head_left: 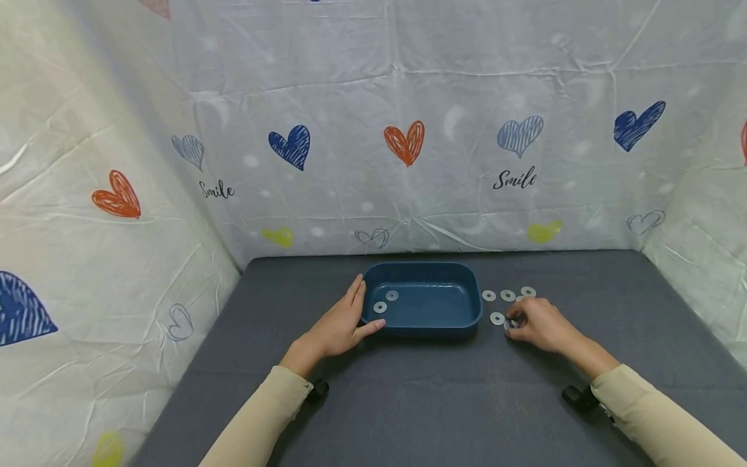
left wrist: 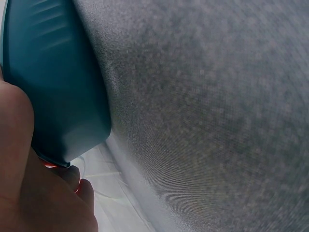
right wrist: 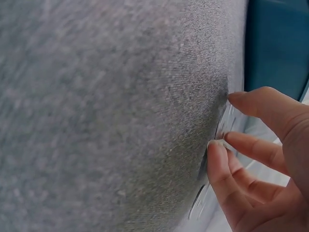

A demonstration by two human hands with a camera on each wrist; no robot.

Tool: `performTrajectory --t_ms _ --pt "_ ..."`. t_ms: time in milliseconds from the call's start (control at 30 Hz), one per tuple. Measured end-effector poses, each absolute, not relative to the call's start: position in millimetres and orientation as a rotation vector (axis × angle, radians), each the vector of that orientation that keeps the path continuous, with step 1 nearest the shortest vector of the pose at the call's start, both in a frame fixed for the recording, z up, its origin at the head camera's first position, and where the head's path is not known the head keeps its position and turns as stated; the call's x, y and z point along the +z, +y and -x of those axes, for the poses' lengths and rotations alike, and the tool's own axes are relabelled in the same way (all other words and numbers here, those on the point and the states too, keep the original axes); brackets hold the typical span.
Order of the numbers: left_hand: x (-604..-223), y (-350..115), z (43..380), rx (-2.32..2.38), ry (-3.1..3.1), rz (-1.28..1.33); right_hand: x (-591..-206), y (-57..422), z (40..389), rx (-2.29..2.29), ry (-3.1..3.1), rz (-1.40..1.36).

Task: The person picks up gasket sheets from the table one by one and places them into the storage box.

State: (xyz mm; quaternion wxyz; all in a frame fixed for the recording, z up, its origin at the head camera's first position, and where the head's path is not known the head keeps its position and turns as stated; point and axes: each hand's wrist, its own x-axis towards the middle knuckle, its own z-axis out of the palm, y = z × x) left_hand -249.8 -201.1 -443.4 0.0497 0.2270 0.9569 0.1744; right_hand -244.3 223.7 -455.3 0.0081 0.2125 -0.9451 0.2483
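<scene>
While the left hand (head_left: 340,325) holds the tray (head_left: 434,305), the right hand (head_left: 544,325) curls round a washer (head_left: 509,324) on the table (head_left: 408,402) beside it, probably light, stiff and slippery, best pinched by its edges

On the table (head_left: 443,402), a tray (head_left: 426,331) with two washers (head_left: 380,307) in it stands before the curtain (head_left: 350,58), left hand (head_left: 344,321) at its left end, loose washers (head_left: 508,296) and right hand (head_left: 543,324) to its right.
</scene>
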Motion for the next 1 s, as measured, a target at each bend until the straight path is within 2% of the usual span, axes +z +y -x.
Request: performTrajectory --t_ms 500,1000 --pt "-443.2 -201.6 250.8 0.536 2.907 -0.711 -456.9 217.8 244.8 0.751 -2.978 -0.566" --pt "-445.5 -201.4 250.5 0.548 2.915 -0.726 -458.1 219.8 241.1 0.829 -2.929 -0.613"
